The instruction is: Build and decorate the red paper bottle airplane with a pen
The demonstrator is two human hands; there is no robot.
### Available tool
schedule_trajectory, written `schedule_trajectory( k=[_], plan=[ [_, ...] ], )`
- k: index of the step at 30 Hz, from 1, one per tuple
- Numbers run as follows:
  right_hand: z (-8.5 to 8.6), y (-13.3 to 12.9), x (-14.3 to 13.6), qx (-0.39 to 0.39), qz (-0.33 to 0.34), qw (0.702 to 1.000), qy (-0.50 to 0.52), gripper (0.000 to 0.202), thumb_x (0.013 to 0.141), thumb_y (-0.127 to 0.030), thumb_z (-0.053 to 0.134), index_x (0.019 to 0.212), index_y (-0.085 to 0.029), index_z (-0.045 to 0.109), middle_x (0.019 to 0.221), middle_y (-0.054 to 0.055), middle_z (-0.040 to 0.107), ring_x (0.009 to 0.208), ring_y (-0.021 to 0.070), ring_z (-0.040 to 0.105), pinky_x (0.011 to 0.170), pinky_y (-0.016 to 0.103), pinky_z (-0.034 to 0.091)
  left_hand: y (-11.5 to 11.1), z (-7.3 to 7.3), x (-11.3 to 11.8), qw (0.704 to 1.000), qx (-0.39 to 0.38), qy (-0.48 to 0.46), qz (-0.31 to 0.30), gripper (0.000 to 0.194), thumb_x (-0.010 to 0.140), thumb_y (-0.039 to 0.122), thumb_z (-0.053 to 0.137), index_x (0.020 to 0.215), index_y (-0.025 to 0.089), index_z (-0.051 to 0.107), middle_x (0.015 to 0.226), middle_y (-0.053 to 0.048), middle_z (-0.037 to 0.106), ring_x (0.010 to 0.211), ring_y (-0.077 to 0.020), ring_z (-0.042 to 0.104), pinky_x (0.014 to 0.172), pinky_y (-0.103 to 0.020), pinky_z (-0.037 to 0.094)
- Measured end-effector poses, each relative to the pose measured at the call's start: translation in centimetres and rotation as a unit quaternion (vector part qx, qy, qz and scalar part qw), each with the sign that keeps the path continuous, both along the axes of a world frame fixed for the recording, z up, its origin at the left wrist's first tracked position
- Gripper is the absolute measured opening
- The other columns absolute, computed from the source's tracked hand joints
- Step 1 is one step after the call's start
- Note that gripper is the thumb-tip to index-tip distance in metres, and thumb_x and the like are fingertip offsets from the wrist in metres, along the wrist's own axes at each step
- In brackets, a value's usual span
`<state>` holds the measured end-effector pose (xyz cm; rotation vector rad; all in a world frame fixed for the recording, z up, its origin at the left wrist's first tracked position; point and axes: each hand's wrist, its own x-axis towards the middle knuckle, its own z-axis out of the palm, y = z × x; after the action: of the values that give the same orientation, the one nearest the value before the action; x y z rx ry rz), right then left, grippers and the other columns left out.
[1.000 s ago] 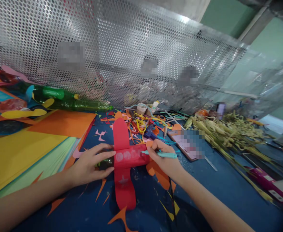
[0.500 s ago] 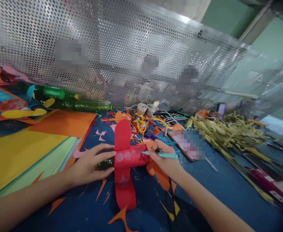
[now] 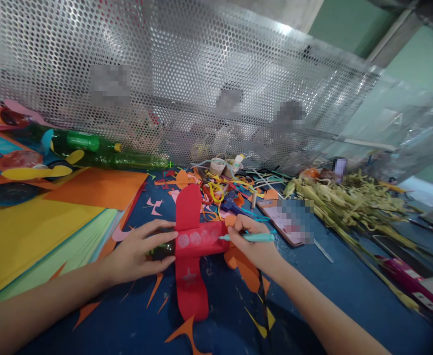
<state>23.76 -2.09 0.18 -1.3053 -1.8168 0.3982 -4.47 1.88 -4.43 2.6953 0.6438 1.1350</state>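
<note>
Closely, right hand pinches a turquoise pen, tip at the red paper plane, just past a row of pale circles; contact too small to tell. Left hand grasps the plane's exposed green bottle end, thumb below, fingers above. Plane lies mid-table, wings pointing toward the back edge and the wearer; pale star on the near wing.

Orange cutout pokes out from beneath the right hand, partly hidden by it. Orange scrap meets the near wing's tip; yellow scrap farther right. Beyond the far wing, tangled paper scraps crowd the surface, a dark blue tool among them. Phone right of these.

Paper stack fills the left side of the blue table; green bottles lie along the back edge, before a perforated metal sheet. Dried husks sprawl across the back right corner, stalks trailing toward a magenta object at right.
</note>
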Motion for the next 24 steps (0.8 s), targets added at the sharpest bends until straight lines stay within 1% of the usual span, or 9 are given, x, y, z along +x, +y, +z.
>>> schedule_trajectory(
  k=[5,8,12,14,15,17,21,22,24],
  plan=[
    [0.0,0.1,0.1,0.003,-0.015,1.0,0.011,0.027,0.079,-0.022,0.051,0.061,-0.022,0.032,0.056,-0.007,0.033,0.05,0.0093,0.028,0.047,0.023,0.024,0.0,0.1,0.0,1.0,0.005,-0.005,-0.003,0.043,0.079,0.02,0.064,0.121,0.024,0.054,0.118,-0.01,0.057,0.107,-0.0219,0.059,0.085,-0.032,0.055],
    [0.0,0.1,0.2,0.006,-0.023,1.0,0.002,0.027,0.077,-0.02,0.052,0.059,-0.022,0.031,0.054,-0.007,0.03,0.05,0.0093,0.027,0.047,0.023,0.023,0.0,0.2,0.0,1.0,0.008,0.001,-0.001,0.042,0.08,0.021,0.064,0.121,0.024,0.054,0.118,-0.011,0.057,0.106,-0.0217,0.06,0.084,-0.032,0.055],
    [-0.3,-0.1,-0.1,-0.01,0.01,1.0,0.005,0.027,0.078,-0.02,0.053,0.059,-0.021,0.033,0.056,-0.006,0.037,0.052,0.0097,0.033,0.049,0.022,0.028,-0.1,0.2,-0.1,1.0,0.019,0.008,0.008,0.04,0.081,0.022,0.062,0.12,0.023,0.053,0.117,-0.01,0.056,0.106,-0.0211,0.06,0.084,-0.031,0.054],
    [-0.1,-0.2,-0.2,-0.016,0.007,0.999,0.029,0.028,0.079,-0.022,0.054,0.059,-0.021,0.035,0.056,-0.006,0.038,0.053,0.0098,0.035,0.05,0.022,0.029,-0.1,0.2,-0.1,1.0,0.027,0.008,0.012,0.04,0.081,0.023,0.062,0.12,0.023,0.053,0.117,-0.01,0.056,0.106,-0.021,0.06,0.084,-0.031,0.055],
    [0.1,-0.2,-0.2,-0.011,-0.011,0.998,0.053,0.029,0.08,-0.024,0.055,0.059,-0.021,0.036,0.055,-0.006,0.039,0.052,0.0097,0.035,0.05,0.023,0.03,-0.1,0.2,-0.1,0.999,0.029,0.008,0.014,0.04,0.081,0.023,0.062,0.12,0.024,0.053,0.116,-0.01,0.056,0.105,-0.021,0.06,0.084,-0.031,0.055],
    [0.5,0.0,0.1,0.017,-0.074,0.989,0.126,0.029,0.083,-0.029,0.055,0.061,-0.021,0.038,0.052,-0.007,0.039,0.049,0.0099,0.036,0.049,0.023,0.031,-0.1,0.1,-0.1,0.999,0.031,0.007,0.015,0.04,0.081,0.023,0.062,0.12,0.025,0.053,0.116,-0.01,0.057,0.105,-0.0207,0.06,0.083,-0.03,0.055],
    [0.8,1.1,1.4,0.081,-0.185,0.938,0.283,0.025,0.084,-0.039,0.055,0.069,-0.022,0.045,0.056,-0.007,0.044,0.052,0.0104,0.04,0.051,0.023,0.033,-0.2,0.3,0.0,0.999,0.031,-0.008,0.017,0.038,0.081,0.023,0.062,0.118,0.025,0.056,0.116,-0.008,0.058,0.105,-0.0205,0.06,0.086,-0.03,0.054],
    [0.6,1.5,1.6,0.082,-0.199,0.927,0.306,0.026,0.083,-0.042,0.057,0.07,-0.022,0.046,0.058,-0.007,0.044,0.053,0.0103,0.04,0.051,0.022,0.033,-0.3,0.3,0.0,0.999,0.03,-0.016,0.021,0.037,0.081,0.022,0.062,0.117,0.025,0.056,0.116,-0.008,0.058,0.106,-0.0203,0.06,0.087,-0.03,0.053],
    [-0.2,2.1,2.0,0.055,-0.201,0.92,0.332,0.027,0.079,-0.046,0.06,0.076,-0.023,0.049,0.062,-0.007,0.045,0.054,0.0101,0.041,0.051,0.022,0.035,-0.3,0.6,0.1,0.999,0.016,-0.034,0.035,0.037,0.081,0.02,0.062,0.117,0.024,0.055,0.116,-0.008,0.058,0.108,-0.0194,0.059,0.089,-0.03,0.052]
  ],
)
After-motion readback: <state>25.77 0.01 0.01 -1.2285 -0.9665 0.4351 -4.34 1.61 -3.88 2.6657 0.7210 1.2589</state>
